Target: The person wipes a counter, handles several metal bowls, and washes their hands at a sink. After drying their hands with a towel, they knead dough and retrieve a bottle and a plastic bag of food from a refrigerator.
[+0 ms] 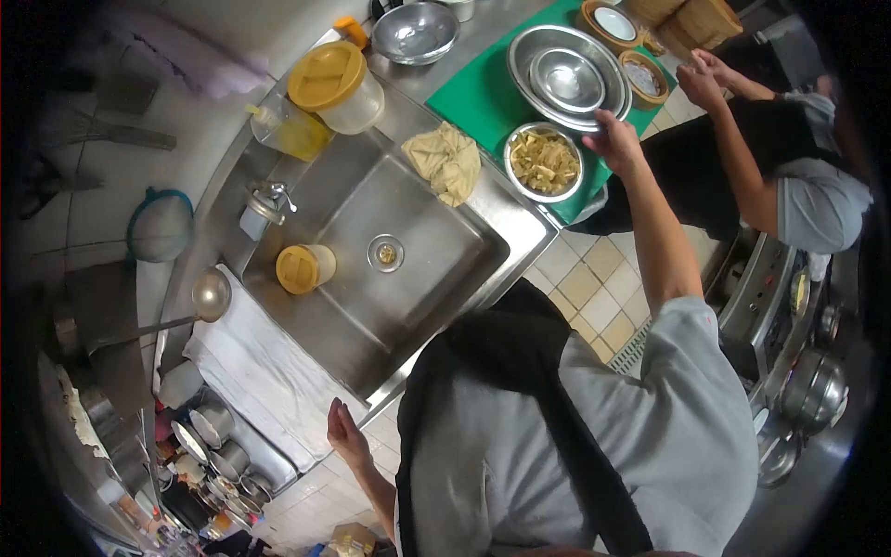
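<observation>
My right hand (pixel 616 145) is at the near rim of a large metal bowl (pixel 522 82), its fingers and thumb closed on the edge. A smaller metal bowl (pixel 568 80) is nested inside the large one. Just below my right hand, a metal bowl of pale sliced food (pixel 544 162) stands on the green board (pixel 483 85). My left hand (pixel 347 434) is low at the left, beside the white cloth (pixel 264 357) on the counter. Its fingers are extended and it holds nothing.
The steel sink (pixel 408 251) has a yellow-lidded container (pixel 306 269) in it. A beige cloth (pixel 443 162) lies on its edge, near a large yellow-lidded tub (pixel 339 88). A ladle (pixel 212 294) lies at the left. Another person (pixel 752 167) stands at the right.
</observation>
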Available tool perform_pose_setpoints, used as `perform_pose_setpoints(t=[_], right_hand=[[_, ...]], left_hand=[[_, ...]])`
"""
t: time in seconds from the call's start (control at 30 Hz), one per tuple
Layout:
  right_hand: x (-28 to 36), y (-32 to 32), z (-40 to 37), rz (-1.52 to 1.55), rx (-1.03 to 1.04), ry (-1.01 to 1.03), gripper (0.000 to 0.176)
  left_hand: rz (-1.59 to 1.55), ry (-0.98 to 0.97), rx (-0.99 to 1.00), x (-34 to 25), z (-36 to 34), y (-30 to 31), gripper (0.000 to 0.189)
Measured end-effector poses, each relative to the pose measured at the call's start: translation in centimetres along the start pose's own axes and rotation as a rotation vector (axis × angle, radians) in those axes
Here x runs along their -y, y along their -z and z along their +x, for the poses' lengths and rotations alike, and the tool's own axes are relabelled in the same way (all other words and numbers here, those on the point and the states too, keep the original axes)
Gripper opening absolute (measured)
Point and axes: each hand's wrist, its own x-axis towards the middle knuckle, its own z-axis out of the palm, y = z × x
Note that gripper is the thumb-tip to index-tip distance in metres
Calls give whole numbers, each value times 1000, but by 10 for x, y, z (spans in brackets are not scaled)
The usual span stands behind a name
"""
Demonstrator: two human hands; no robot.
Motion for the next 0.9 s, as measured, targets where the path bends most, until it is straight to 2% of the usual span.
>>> perform_pose_setpoints(t=[0.03,0.1,0.3,0.37,0.53,0.67,0.9], right_hand=[[0,1,10,-17,-7,-33,28],[3,3,16,-8,20,31,19],[4,3,35,3,-37,74,15],[4,3,40,4,-44,107,14],[22,-8,35,48,-137,200,9],[29,-15,32,36,-118,234,8],[47,-26,16,48,-32,294,3]], left_hand=[[6,11,-8,-8,-4,-2,37],[66,-59,32,-23,-12,-8,36],[96,22,3,-36,-17,-13,37],[115,-37,-31,-42,-14,-15,39],[-21,9,-20,-56,-11,-20,42],[-27,6,-6,-75,-9,-31,42],[-268,-4,98,-100,2,-61,39]])
